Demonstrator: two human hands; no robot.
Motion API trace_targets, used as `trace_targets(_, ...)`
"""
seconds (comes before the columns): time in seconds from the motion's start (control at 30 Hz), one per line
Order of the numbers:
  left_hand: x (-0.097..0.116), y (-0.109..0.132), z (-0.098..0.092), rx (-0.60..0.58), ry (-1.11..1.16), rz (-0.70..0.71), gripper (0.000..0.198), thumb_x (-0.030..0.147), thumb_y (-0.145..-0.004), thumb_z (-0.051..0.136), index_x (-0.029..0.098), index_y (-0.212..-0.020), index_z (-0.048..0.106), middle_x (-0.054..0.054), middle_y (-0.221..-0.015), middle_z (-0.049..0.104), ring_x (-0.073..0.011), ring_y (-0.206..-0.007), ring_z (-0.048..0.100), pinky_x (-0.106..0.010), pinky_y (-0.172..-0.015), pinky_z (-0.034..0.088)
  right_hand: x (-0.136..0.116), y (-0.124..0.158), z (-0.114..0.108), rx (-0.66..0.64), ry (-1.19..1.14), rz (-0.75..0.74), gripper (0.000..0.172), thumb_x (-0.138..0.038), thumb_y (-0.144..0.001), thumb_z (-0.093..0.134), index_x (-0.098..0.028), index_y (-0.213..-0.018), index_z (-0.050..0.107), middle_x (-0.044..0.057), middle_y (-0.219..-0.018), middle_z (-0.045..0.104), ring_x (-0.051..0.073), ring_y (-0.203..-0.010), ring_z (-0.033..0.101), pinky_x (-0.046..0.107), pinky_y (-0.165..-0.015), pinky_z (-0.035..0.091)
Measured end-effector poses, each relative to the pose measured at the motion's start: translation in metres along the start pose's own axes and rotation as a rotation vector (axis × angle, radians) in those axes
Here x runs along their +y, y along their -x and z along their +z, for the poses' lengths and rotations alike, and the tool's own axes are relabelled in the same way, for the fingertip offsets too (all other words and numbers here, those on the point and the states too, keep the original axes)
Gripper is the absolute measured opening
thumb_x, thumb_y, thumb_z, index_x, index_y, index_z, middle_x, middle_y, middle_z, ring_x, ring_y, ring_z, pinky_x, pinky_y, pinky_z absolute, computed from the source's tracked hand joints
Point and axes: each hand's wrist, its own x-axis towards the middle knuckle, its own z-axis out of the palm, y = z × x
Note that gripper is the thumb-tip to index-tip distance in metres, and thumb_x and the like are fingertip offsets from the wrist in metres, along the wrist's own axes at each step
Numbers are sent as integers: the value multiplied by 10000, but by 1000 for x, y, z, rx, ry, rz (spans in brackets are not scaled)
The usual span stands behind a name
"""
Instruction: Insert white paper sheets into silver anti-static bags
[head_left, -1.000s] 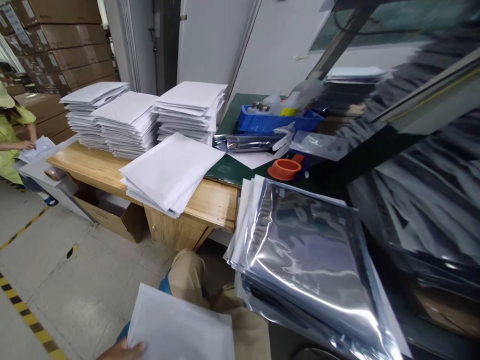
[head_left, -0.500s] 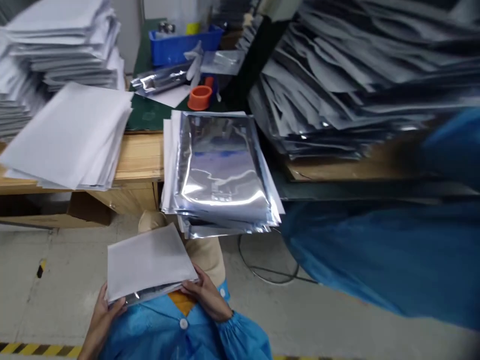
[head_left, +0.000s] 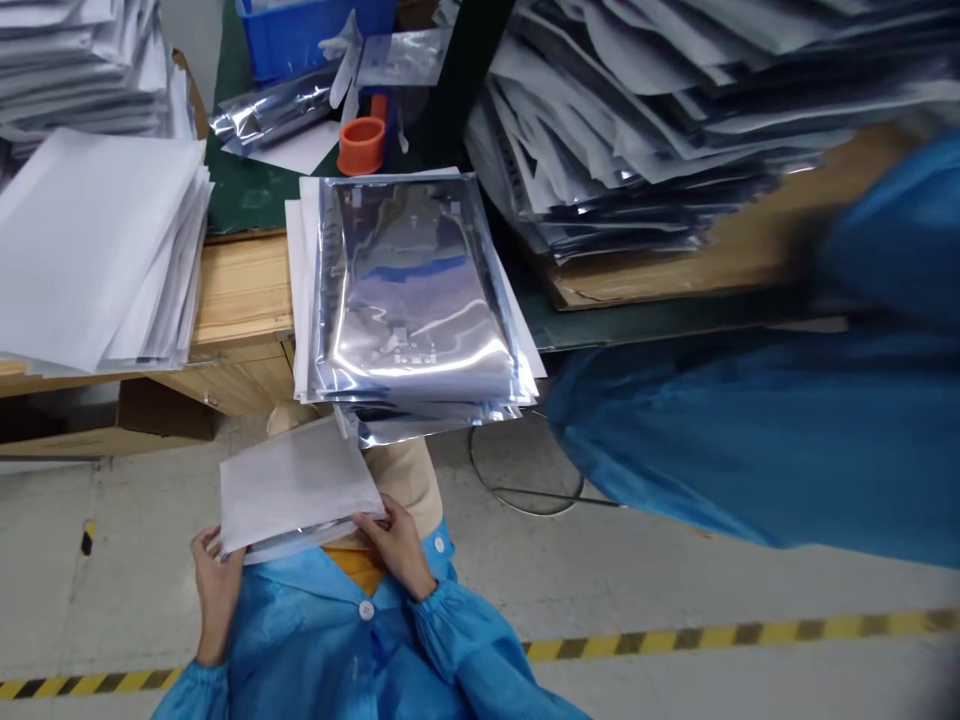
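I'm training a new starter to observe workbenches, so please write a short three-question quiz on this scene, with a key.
1. True or false: only the right hand holds the white-topped packet.
2. What colour is the round object beyond the silver-topped stack: A green, B orange, C white?
3. Fill in: in the picture, the silver-topped stack lies to the ____ of the nearer white stack.

Key: 1. False, the left hand holds it too. 2. B. 3. Right.

My blue smock (head_left: 311,640), gathered cuffs (head_left: 431,606), white buttons (head_left: 366,610), orange top (head_left: 360,572) beneath, beige trousers (head_left: 409,482), my fingers (head_left: 372,530) bare
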Motion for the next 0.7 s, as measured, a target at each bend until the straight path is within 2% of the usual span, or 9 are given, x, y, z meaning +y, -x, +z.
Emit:
trace_targets(0.07, 6, -5, -8, -34, -84, 90, 480, 478, -688, 582, 173, -1058, 550, -161, -1084, 639, -297, -974, 633, -422, -849, 514, -1, 0, -3, -7, 19, -10, 359, -355, -567, 816, -173, -838, 667, 22, -717, 728, 218, -677, 666, 355, -679, 552)
trace_targets(0.17, 13, -7, -22, -193, -191, 192, 360, 385, -774, 524, 215, -1076, 618, -121, -983, 696, -315, -920, 659, -446, -878, 494, -1, 1, -5, -22, 4, -15, 417, -357, -569, 814, -193, -909, 638, 14, -760, 740, 217, -709, 682, 351, -696, 567)
trace_targets(0.27, 12, -2, -40, -425, -285, 263, 488, 346, -840, 447, 203, -1296, 546, -143, -1071, 699, -327, -944, 674, -447, -880, 502, 3, -2, -6, -63, -27, 2, 356, -434, -639, 776, -186, -840, 619, -3, -674, 708, 187, -642, 674, 347, -657, 574)
trace_targets(0.37, 7, 10, -65, -685, -399, 257, 657, 355, -867, 411, 87, -1462, 335, -229, -1370, 520, -335, -1227, 543, -471, -1052, 400, 8, -8, -7, -98, -55, 33, 324, -451, -714, 731, -169, -808, 604, -33, -604, 672, 155, -573, 657, 336, -622, 567)
trace_targets(0.47, 3, 21, -86, -847, -259, 95, 811, 408, -797, 608, 142, -1490, 281, -155, -1554, 269, -284, -1418, 290, -430, -1183, 183, 13, -13, -7, -85, -70, 65, 310, -381, -706, 721, -173, -898, 594, -50, -567, 660, 151, -518, 636, 313, -569, 545)
trace_targets(0.53, 3, 22, -84, -735, 64, -160, 880, 419, -716, 733, 209, -1464, 319, -108, -1575, 240, -267, -1435, 248, -405, -1191, 161, 15, -14, -6, -75, -73, 77, 376, -332, -688, 687, -174, -1011, 579, -59, -524, 643, 157, -476, 609, 300, -528, 520)
trace_targets(0.6, 5, 15, -65, -524, 403, -412, 856, 466, -704, 742, 207, -1423, 358, -125, -1531, 345, -276, -1402, 326, -404, -1166, 262, 16, -13, -4, -79, -69, 72, 483, -310, -680, 648, -171, -1131, 549, -67, -504, 626, 159, -463, 588, 293, -519, 502)
trace_targets(0.63, 6, 10, -52, -446, 524, -496, 814, 493, -720, 715, 185, -1398, 387, -143, -1478, 427, -287, -1371, 380, -414, -1137, 325, 15, -12, -3, -88, -66, 64, 520, -318, -681, 638, -171, -1170, 538, -68, -506, 617, 159, -466, 581, 292, -520, 496)
trace_targets(0.7, 13, -2, -26, -418, 644, -575, 736, 505, -744, 674, 133, -1342, 461, -165, -1330, 577, -315, -1302, 471, -443, -1073, 420, 12, -7, -1, -119, -54, 41, 555, -365, -688, 649, -179, -1200, 543, -63, -531, 605, 161, -485, 575, 293, -524, 485)
